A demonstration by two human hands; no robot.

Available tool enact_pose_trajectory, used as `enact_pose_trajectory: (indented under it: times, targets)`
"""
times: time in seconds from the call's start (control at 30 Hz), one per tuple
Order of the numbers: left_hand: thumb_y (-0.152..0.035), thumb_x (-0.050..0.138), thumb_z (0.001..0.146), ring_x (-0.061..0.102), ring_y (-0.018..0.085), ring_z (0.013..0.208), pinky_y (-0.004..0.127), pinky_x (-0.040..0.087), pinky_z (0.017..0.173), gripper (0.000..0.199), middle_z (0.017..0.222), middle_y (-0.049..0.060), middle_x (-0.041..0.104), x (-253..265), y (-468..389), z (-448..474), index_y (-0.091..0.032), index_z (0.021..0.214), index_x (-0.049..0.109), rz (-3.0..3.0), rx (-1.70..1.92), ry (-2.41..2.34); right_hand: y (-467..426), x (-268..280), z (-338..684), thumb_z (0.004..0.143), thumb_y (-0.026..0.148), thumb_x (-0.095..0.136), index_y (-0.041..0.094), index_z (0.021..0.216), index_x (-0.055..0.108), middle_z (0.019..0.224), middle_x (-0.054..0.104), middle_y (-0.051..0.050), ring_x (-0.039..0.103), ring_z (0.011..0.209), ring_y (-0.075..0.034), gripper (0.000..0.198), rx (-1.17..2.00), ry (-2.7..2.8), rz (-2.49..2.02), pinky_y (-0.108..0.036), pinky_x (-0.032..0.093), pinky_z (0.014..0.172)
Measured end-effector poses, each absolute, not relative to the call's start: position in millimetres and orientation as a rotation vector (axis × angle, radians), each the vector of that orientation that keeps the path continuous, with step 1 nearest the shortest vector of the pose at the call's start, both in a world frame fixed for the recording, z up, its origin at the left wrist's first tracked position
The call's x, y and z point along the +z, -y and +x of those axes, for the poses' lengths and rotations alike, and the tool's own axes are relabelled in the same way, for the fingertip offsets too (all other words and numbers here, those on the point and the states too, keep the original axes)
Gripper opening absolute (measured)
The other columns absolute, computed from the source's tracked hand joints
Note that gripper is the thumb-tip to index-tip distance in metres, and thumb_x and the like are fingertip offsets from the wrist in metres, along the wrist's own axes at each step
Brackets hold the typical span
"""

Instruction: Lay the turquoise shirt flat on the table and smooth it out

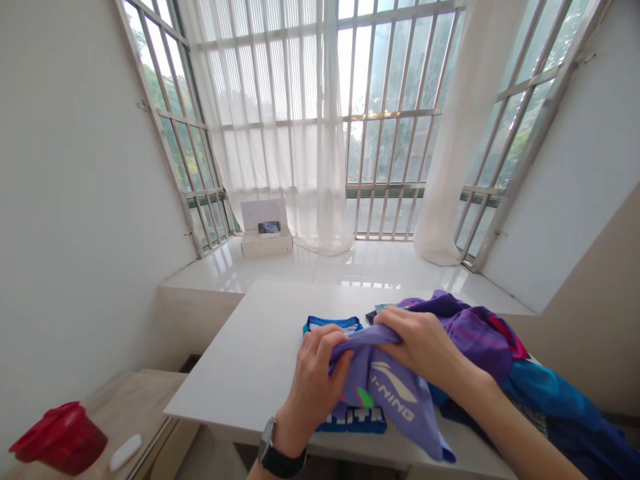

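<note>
My left hand (pixel 315 380) and right hand (pixel 425 347) are both clamped on the purple shirt (pixel 395 393), bunched between them above the blue shirt (pixel 333 325) so its hem hangs free off the table (pixel 250 360).

Plain white walls (pixel 65 200) close in left and right. At the far end, barred windows (pixel 390 120) with sheer white curtains (pixel 280 120) let in bright daylight over a glossy white ledge (pixel 360 263). A white bench (pixel 255 353) stands near.
</note>
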State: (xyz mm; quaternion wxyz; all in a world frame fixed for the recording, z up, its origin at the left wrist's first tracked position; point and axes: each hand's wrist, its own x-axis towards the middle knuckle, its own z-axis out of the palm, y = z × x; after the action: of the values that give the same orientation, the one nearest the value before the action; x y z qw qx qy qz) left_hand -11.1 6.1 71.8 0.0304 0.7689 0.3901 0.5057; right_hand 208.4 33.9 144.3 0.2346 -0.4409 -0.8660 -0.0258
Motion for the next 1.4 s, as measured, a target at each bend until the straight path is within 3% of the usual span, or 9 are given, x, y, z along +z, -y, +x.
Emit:
enact_pose_trajectory:
  times: [0.1,0.3,0.47,0.6,0.77,0.9,1.0,1.1,1.4]
  targets:
    - [-0.025,0.048,0.100,0.052,0.026,0.126,0.044,0.045,0.103,0.023,0.133,0.013,0.055,59,-18,-12,-0.023,0.122,0.050,2.226,1.585,-1.315,-31,180,241,0.088,0.051,0.060,0.024,0.092,0.062,0.083,0.070,-0.004,0.065,0.070,-0.021,0.028,-0.358,1.986,-1.266,-0.033,0.048,0.064]
    - [-0.020,0.057,0.092,0.054,0.032,0.121,0.049,0.046,0.100,0.035,0.130,0.014,0.061,13,-45,-4,-0.017,0.126,0.058,2.411,0.865,-1.577,-23,223,299,0.079,0.068,0.059,0.026,0.099,0.054,0.079,0.060,-0.004,0.060,0.068,-0.025,0.046,-0.683,1.091,-1.515,-0.043,0.050,0.068]
    - [-0.014,0.053,0.093,0.060,0.026,0.094,0.039,0.049,0.083,0.016,0.096,0.006,0.069,4,-44,-2,-0.020,0.095,0.068,2.351,0.842,-1.674,-55,158,338,0.091,0.045,0.047,0.019,0.116,0.052,0.105,0.067,-0.018,0.067,0.094,-0.036,0.036,-0.481,1.709,-1.860,-0.047,0.055,0.077]
    - [-0.012,0.055,0.092,0.060,0.024,0.094,0.039,0.049,0.083,0.013,0.098,0.004,0.069,18,-38,-7,-0.022,0.094,0.064,2.288,1.108,-1.570,-68,99,327,0.082,0.014,0.049,0.014,0.127,0.054,0.141,0.052,-0.024,0.062,0.119,-0.036,0.045,-0.305,2.146,-1.903,-0.048,0.053,0.095]
    - [-0.017,0.048,0.096,0.064,0.021,0.093,0.036,0.051,0.082,0.014,0.101,0.004,0.068,39,-28,-4,-0.024,0.106,0.057,2.166,1.398,-1.315,-37,99,240,0.092,0.025,0.050,0.029,0.146,0.038,0.160,0.034,-0.014,0.063,0.120,-0.028,0.056,0.002,2.320,-1.345,-0.045,0.055,0.096]
    - [-0.014,0.045,0.096,0.064,0.021,0.089,0.037,0.051,0.081,0.015,0.098,0.005,0.069,52,-14,1,-0.024,0.104,0.052,2.281,1.539,-1.138,-27,110,187,0.088,0.027,0.062,0.026,0.141,0.045,0.138,0.059,-0.012,0.067,0.109,-0.025,0.056,0.388,2.505,-1.021,-0.037,0.055,0.089]
    - [-0.012,0.048,0.096,0.064,0.020,0.097,0.037,0.051,0.087,0.015,0.108,0.005,0.069,54,-9,-2,-0.025,0.103,0.050,2.267,1.697,-1.055,-36,113,188,0.093,0.025,0.053,0.022,0.109,0.065,0.101,0.073,-0.007,0.070,0.091,-0.024,0.020,0.268,2.480,-1.131,-0.033,0.053,0.077]
    - [-0.017,0.050,0.097,0.062,0.021,0.107,0.037,0.051,0.090,0.014,0.118,0.008,0.065,50,-16,-8,-0.024,0.109,0.050,2.137,1.772,-1.200,-40,131,213,0.093,0.022,0.046,0.023,0.101,0.067,0.091,0.072,-0.005,0.070,0.083,-0.022,0.022,0.005,2.316,-1.155,-0.031,0.052,0.072]
    - [-0.022,0.059,0.091,0.055,0.033,0.120,0.049,0.046,0.098,0.033,0.131,0.012,0.062,-2,-46,0,-0.020,0.124,0.061,2.393,0.783,-1.611,-33,230,307,0.095,0.047,0.042,0.018,0.121,0.065,0.099,0.071,-0.016,0.068,0.089,-0.031,0.046,-0.620,1.259,-1.446,-0.042,0.051,0.080]
